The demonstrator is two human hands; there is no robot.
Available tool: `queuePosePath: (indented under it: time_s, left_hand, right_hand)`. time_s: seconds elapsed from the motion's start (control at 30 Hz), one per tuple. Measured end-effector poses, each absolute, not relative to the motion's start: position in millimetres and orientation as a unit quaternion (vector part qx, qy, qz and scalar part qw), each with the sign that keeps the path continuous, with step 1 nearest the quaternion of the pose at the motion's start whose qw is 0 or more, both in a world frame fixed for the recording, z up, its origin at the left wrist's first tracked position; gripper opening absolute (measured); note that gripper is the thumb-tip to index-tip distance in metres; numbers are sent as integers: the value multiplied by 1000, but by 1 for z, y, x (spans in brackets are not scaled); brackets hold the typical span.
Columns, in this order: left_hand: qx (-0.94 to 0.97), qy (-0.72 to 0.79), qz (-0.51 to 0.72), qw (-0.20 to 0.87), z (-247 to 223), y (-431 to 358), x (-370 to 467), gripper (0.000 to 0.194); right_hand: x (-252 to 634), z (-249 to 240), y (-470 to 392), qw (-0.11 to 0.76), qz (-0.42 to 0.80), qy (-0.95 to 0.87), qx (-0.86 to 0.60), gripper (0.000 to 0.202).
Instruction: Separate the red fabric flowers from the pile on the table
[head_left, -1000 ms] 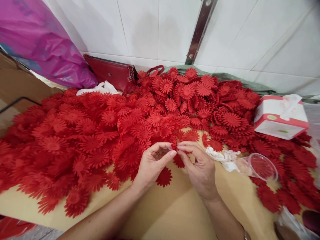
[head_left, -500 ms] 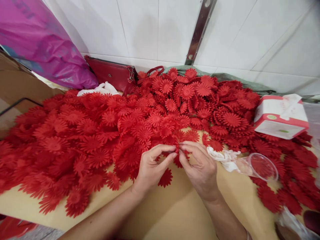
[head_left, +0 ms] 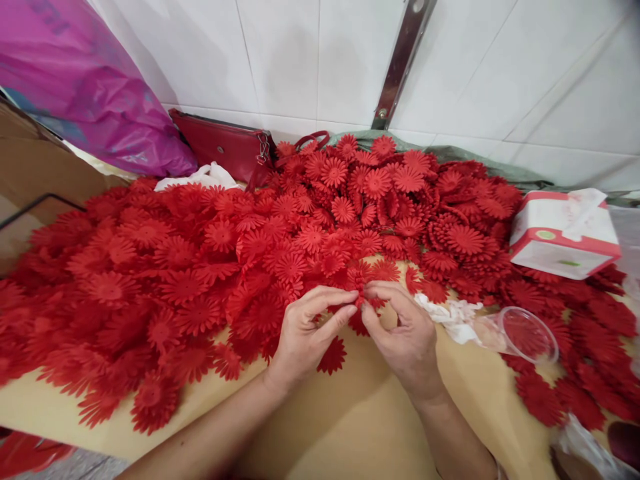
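Far left, a purple bag (head_left: 100, 87), then a red purse (head_left: 220, 147) up by the wall (head_left: 285, 60), with a heap of red flowers (head_left: 175, 287) spreading below. Here's the left hand (head_left: 307, 333), thumb and forefinger pinching a small red piece (head_left: 359, 301), mostly hidden, right at the heap's front edge! The right hand (head_left: 406, 340) meets it, fingertips pinching the same piece. Further right: crumpled tissue (head_left: 453, 317), a clear cup (head_left: 530, 335) tipped over, and a tissue box (head_left: 565, 233) among more flowers.
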State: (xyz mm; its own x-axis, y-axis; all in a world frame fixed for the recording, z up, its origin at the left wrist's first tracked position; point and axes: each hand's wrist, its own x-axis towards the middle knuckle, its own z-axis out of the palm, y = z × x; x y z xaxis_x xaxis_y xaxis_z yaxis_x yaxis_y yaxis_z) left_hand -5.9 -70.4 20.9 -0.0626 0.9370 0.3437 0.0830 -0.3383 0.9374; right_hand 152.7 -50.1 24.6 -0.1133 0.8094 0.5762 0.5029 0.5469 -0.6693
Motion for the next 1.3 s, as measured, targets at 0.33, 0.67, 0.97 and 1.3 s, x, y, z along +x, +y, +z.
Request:
queuePosePath:
  time_s: [0.33,0.67,0.97,1.3]
  left_hand:
    - [587,446,570,362,25,-70,-5,18]
    - [480,473,558,485,20,-68,-5,12]
    - [399,486,594,502,16,-63,-6,16]
    - [558,475,585,349,13,-73,-6,6]
  right_hand:
    - [153,24,-53,487,149,-726,-462,10]
    - [152,19,-51,503,307,-645,-486,12]
    - [164,9,-42,546,469,-516,-465,7]
    - [157,10,-44,524,494,-530,-448,5]
